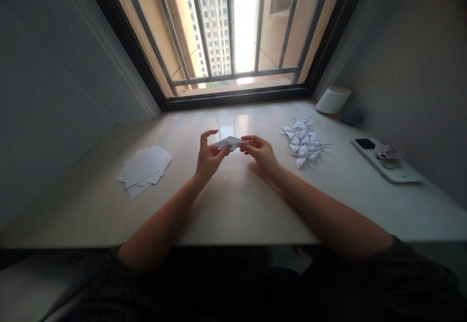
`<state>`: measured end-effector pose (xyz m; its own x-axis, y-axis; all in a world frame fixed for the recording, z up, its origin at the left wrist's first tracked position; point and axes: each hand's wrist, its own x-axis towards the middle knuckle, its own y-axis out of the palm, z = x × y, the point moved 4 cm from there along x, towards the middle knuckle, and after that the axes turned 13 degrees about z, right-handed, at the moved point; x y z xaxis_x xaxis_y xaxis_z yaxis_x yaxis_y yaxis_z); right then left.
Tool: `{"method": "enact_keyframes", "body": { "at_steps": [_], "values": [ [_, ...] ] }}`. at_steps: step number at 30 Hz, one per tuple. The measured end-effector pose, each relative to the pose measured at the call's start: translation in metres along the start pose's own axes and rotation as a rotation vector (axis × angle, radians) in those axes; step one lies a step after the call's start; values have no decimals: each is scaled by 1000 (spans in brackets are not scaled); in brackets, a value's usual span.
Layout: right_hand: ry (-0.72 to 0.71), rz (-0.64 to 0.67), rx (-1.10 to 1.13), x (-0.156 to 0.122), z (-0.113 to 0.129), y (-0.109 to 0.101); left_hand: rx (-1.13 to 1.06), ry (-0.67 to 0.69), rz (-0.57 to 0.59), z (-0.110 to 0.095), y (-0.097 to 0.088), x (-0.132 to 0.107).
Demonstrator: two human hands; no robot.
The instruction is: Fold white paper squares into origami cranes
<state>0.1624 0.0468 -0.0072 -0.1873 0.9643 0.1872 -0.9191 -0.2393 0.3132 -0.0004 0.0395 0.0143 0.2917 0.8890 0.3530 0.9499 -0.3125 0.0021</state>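
Note:
A small folded piece of white paper (228, 142) is held above the pale windowsill counter (233, 205) between both hands. My left hand (208, 156) pinches its left end with thumb and fingers, the index finger curled above it. My right hand (258, 151) pinches the right end, fingers closed on the paper. Both forearms reach in from the near edge.
A loose stack of white paper squares (144, 169) lies at the left. A heap of folded white paper figures (304, 142) lies at the right. Further right are a flat white device with small objects on it (386, 159), a white cylinder (332, 99) and the barred window (233, 35) behind.

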Motion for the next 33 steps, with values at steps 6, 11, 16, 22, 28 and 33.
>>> {"method": "enact_keyframes", "body": {
  "at_steps": [6,11,16,22,28,33],
  "values": [
    [-45,49,-23,0,2,5,48,-42,-24,4,-1,-1],
    [-36,61,24,-1,0,8,-4,-100,-65,9,-4,0],
    [-24,59,18,-2,2,8,-28,-122,-62,6,-5,1],
    [-33,61,-2,-1,5,7,-59,-126,-71,4,-5,2],
    [-19,86,-5,0,3,3,-52,-137,-75,6,-5,2],
    [11,106,-5,1,0,0,-46,-153,-93,7,-6,2]
  ]
}}
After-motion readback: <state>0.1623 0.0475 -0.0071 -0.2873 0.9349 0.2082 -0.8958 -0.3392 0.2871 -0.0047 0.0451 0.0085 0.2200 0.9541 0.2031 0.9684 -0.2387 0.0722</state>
